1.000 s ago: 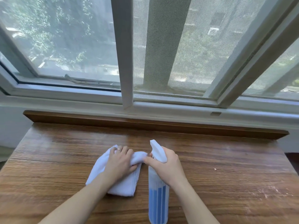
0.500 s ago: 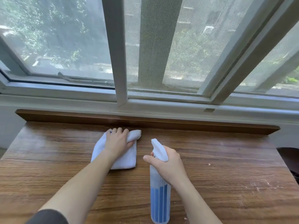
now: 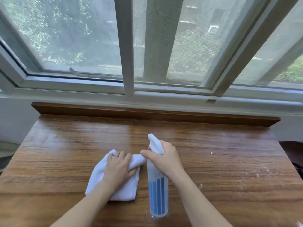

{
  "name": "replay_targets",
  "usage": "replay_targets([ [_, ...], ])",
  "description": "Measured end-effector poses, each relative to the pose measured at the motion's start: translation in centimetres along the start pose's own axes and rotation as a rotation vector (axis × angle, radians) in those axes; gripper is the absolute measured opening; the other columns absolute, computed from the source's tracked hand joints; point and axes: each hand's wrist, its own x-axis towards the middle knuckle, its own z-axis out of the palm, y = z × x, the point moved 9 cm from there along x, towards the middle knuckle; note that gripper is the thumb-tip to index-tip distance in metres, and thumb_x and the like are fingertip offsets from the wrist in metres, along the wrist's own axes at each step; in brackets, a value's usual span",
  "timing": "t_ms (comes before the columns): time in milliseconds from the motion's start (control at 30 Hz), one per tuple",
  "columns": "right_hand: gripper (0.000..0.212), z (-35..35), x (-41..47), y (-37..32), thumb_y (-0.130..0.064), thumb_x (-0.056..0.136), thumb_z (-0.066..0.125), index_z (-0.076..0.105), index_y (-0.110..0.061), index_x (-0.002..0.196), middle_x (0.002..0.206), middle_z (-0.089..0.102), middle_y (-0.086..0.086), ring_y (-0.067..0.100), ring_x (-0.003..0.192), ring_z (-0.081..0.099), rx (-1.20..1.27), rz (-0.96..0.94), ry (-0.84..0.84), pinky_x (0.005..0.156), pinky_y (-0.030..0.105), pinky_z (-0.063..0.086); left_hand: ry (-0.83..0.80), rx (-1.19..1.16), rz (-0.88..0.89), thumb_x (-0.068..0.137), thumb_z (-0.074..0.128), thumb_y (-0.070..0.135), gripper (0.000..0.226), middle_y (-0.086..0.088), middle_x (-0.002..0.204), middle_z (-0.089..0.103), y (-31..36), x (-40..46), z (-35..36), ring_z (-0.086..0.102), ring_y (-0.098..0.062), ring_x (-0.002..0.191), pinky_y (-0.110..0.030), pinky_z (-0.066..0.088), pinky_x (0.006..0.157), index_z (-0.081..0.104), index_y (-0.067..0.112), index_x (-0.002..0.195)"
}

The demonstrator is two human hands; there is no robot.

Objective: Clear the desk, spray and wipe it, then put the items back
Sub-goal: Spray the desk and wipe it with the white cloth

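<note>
Now the wooden desk point(image 3: 221, 161) lies bare under both hands, with pale specks off to the right of the right hand. Next in size, the white cloth point(image 3: 124, 190) sits beneath the left hand point(image 3: 119, 167), whose fingers curl over its bunched far edge; half a second ago that hand was further out near the back ledge, so a wiping stroke has come back toward the body. Just beside it, the right hand point(image 3: 165, 158) clasps the spray bottle point(image 3: 158, 194), standing upright. Wiping seems underway.
</note>
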Motion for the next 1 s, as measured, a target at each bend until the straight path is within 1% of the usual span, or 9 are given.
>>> replay_targets([
  [267, 0.040, -0.2, -2.8, 0.8, -0.045, 0.077, 0.077, 0.061, -0.009, 0.081, 0.067, 0.056, -0.006, 0.009, 0.062, 0.049, -0.024, 0.007, 0.026, 0.061, 0.028, 0.040, 0.008, -0.005, 0.044, 0.073, 0.054, 0.058, 0.045, -0.003, 0.075, 0.058, 1.1, -5.5, -0.5, 0.060, -0.030, 0.068, -0.044, 0.045, 0.068, 0.063, 0.015, 0.079],
  [433, 0.039, -0.4, -4.2, 1.4, -0.046, 0.076, 0.077, 0.062, -0.011, 0.081, 0.066, 0.056, -0.007, 0.006, 0.059, 0.048, -0.036, 0.020, 0.032, 0.058, 0.025, 0.039, 0.029, -0.005, 0.065, 0.074, 0.048, 0.058, 0.045, -0.003, 0.072, 0.059, 1.1, -4.1, -1.6, 0.063, -0.028, 0.068, -0.044, 0.050, 0.066, 0.061, 0.014, 0.072],
  [633, 0.037, -0.3, -5.8, 2.3, -0.045, 0.074, 0.077, 0.059, -0.012, 0.077, 0.064, 0.054, -0.009, 0.006, 0.059, 0.047, -0.021, 0.049, 0.035, 0.058, 0.026, 0.038, -0.047, 0.039, 0.005, 0.078, 0.044, 0.059, 0.052, -0.007, 0.072, 0.062, 0.8, -0.7, -1.6, 0.065, -0.029, 0.065, -0.044, 0.048, 0.066, 0.062, 0.010, 0.072],
  [667, 0.039, -0.3, -6.1, 2.5, -0.044, 0.074, 0.077, 0.059, -0.010, 0.079, 0.064, 0.054, -0.009, 0.007, 0.060, 0.047, -0.023, 0.053, 0.034, 0.059, 0.026, 0.038, -0.062, 0.048, -0.005, 0.077, 0.049, 0.059, 0.051, -0.008, 0.071, 0.063, 0.6, -0.2, -1.5, 0.065, -0.029, 0.064, -0.045, 0.049, 0.065, 0.062, 0.009, 0.072],
  [767, 0.045, -0.4, -6.8, 2.8, -0.046, 0.075, 0.077, 0.058, -0.006, 0.083, 0.068, 0.053, -0.007, 0.009, 0.062, 0.047, -0.024, 0.060, 0.036, 0.061, 0.029, 0.039, -0.086, 0.038, -0.035, 0.063, 0.083, 0.054, 0.051, -0.010, 0.068, 0.062, 0.4, 0.3, -1.5, 0.063, -0.030, 0.057, -0.046, 0.051, 0.065, 0.061, 0.008, 0.071],
  [800, 0.045, -0.4, -7.1, 2.9, -0.046, 0.075, 0.077, 0.058, -0.006, 0.084, 0.069, 0.054, -0.006, 0.009, 0.063, 0.048, -0.027, 0.060, 0.036, 0.061, 0.029, 0.039, -0.079, 0.040, -0.039, 0.063, 0.083, 0.054, 0.051, -0.010, 0.067, 0.061, 0.5, 0.1, -1.6, 0.062, -0.029, 0.056, -0.045, 0.050, 0.064, 0.060, 0.009, 0.070],
  [900, 0.042, -0.4, -7.6, 3.0, -0.046, 0.075, 0.077, 0.060, -0.008, 0.083, 0.070, 0.056, -0.007, 0.009, 0.064, 0.050, -0.039, 0.057, 0.040, 0.061, 0.028, 0.040, -0.038, 0.031, -0.034, 0.073, 0.051, 0.058, 0.049, -0.009, 0.066, 0.059, 1.2, -1.1, -2.1, 0.060, -0.028, 0.054, -0.043, 0.050, 0.063, 0.060, 0.010, 0.070],
  [933, 0.041, -0.4, -7.8, 3.0, -0.046, 0.075, 0.077, 0.061, -0.009, 0.083, 0.070, 0.057, -0.007, 0.009, 0.064, 0.050, -0.041, 0.056, 0.043, 0.061, 0.028, 0.040, -0.029, 0.025, -0.016, 0.073, 0.046, 0.058, 0.050, -0.009, 0.066, 0.059, 1.5, -1.9, -2.1, 0.060, -0.028, 0.055, -0.044, 0.051, 0.064, 0.060, 0.010, 0.070],
  [1000, 0.040, -0.4, -8.1, 2.9, -0.045, 0.076, 0.077, 0.062, -0.009, 0.083, 0.070, 0.056, -0.006, 0.009, 0.064, 0.050, -0.035, 0.053, 0.048, 0.061, 0.028, 0.040, -0.022, 0.017, 0.027, 0.073, 0.046, 0.058, 0.051, -0.008, 0.069, 0.059, 2.0, -3.7, -2.2, 0.062, -0.028, 0.061, -0.045, 0.051, 0.066, 0.061, 0.010, 0.072],
])
